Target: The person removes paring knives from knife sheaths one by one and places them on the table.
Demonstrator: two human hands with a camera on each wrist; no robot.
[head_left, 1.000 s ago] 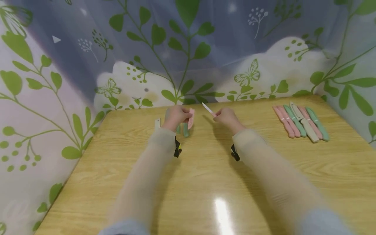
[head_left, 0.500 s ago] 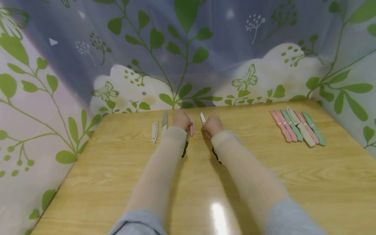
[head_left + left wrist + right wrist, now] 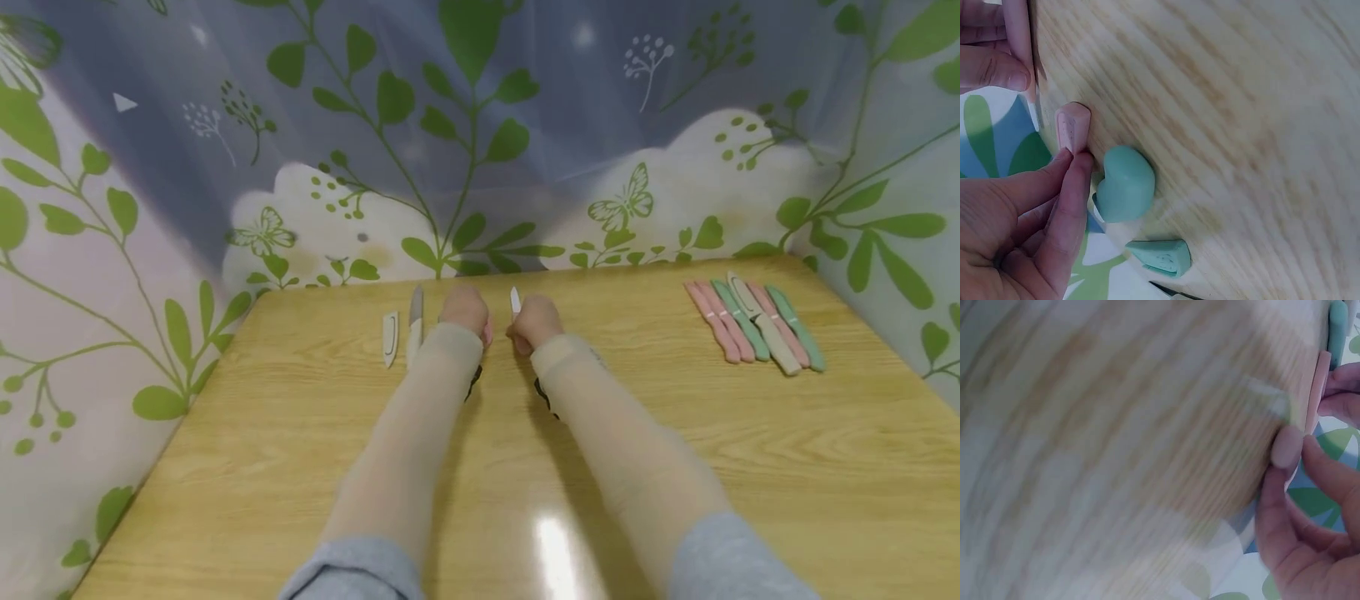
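My left hand (image 3: 462, 308) is low over the far middle of the table. Its thumb and finger pinch one end of a pink knife sheath (image 3: 1074, 130). To its right, my right hand (image 3: 538, 320) holds a small pink-handled knife (image 3: 1287, 447) between thumb and fingers, with the pale blade (image 3: 515, 300) pointing to the back wall. Sheath and knife are apart, side by side at the table surface. Close by the left hand lie a green knife handle (image 3: 1127, 186) and a green sheath (image 3: 1163, 256), both hidden behind that hand in the head view.
Left of the hands lie an unsheathed white-handled knife (image 3: 415, 335) and its cream sheath (image 3: 391, 338). At the far right is a row of several knives in pink, green and cream (image 3: 765, 327). A patterned curtain (image 3: 555, 200) borders the table's back edge.
Both hands have come down to the table and closer together, the left with the pink sheath, the right with the pink knife. Its blade has turned from slanting left to pointing away.
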